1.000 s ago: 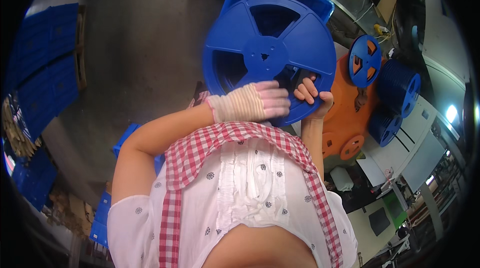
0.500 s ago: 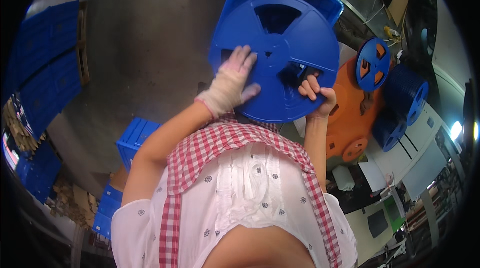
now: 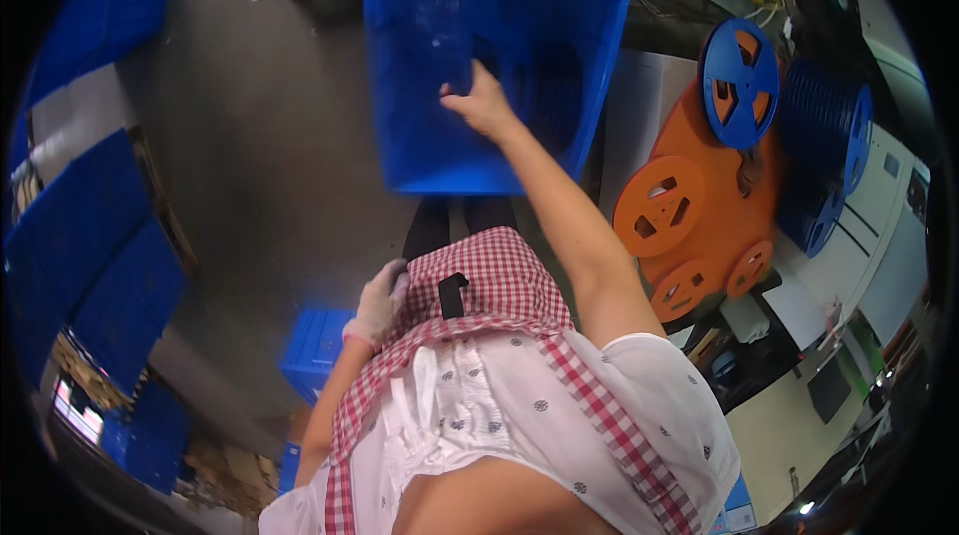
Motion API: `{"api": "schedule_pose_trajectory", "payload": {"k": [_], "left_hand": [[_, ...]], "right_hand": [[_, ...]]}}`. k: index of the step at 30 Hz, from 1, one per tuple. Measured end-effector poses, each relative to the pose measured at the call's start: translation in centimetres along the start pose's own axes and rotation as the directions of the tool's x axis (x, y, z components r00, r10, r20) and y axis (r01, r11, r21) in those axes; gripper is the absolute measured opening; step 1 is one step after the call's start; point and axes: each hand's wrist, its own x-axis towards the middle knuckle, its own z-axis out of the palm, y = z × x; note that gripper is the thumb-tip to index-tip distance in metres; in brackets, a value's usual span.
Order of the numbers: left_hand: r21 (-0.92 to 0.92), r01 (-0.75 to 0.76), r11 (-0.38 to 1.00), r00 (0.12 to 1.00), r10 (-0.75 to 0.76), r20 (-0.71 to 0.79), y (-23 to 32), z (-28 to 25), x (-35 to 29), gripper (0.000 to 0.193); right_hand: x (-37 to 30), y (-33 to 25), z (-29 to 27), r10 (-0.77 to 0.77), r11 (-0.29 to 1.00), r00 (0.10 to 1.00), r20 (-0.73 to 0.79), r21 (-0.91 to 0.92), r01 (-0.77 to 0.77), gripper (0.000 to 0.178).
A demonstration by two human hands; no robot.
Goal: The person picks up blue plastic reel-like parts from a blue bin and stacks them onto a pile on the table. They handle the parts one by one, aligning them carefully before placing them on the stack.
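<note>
My bare right hand (image 3: 483, 107) reaches down into a large blue plastic crate (image 3: 425, 175), thumb held apart from the fingers; the fingertips are partly lost in shadow. Nothing shows in its grasp. Dark blue ribbed reels (image 3: 554, 85), hard to make out, stand inside the crate on its right side, close to that hand. My left hand (image 3: 378, 307), in a pale thin glove, hangs beside the red checked apron (image 3: 479, 275). Its fingers are loosely stretched and blurred, with no object visible in them.
On the right, an orange reel machine part (image 3: 699, 215) carries a small blue reel (image 3: 739, 83) and orange discs (image 3: 659, 205). Stacked blue reels (image 3: 824, 135) stand beyond it. A blue box (image 3: 315, 345) sits by my left arm; blue crates (image 3: 90, 255) line the far left.
The large blue reel that both hands held has left my hands. My right hand has gone into the crate, and my left hand has dropped back beside the apron. The view has shifted.
</note>
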Motion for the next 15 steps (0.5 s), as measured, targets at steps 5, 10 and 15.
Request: {"api": "schedule_pose_trajectory", "payload": {"k": [5,10,15], "left_hand": [[-0.053,0.140,0.989,0.988,-0.136,0.070,-2.0,1.2,-0.3,0.032],[-0.075,0.296,0.952,0.955,-0.294,0.039,-3.8,1.7,-0.2,0.032],[-0.132,0.344,0.930,0.939,-0.341,0.046,-6.5,2.3,0.2,0.032]], "right_hand": [[2.4,3.7,2.5,0.116,0.961,0.991,0.061,0.244,-0.128,0.041],[4.0,17.0,1.2,0.348,0.771,0.937,0.008,0.567,-0.291,0.046],[1.2,25.8,-2.9,0.516,0.819,0.850,-0.104,0.351,-0.454,0.050]]}}
